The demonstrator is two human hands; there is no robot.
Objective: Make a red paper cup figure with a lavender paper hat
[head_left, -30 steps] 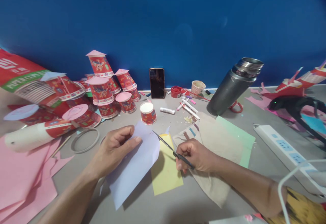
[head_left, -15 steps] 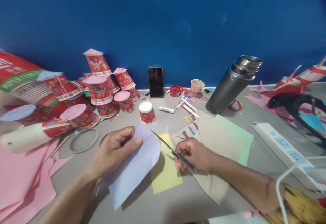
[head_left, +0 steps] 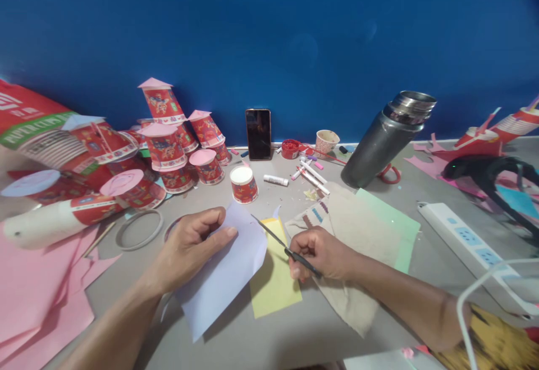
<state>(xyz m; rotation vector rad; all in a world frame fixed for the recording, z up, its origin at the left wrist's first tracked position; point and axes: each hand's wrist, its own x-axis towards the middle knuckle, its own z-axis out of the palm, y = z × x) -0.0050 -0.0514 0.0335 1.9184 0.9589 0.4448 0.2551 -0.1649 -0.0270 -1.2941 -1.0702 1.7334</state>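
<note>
The cup package at the left of the frame reads "PAPER CUPS" on its green band; white characters above are unclear.

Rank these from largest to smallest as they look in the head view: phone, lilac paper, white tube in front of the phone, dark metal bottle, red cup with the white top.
1. Lilac paper, though partly covered
2. Dark metal bottle
3. Phone
4. Red cup
5. White tube
</note>
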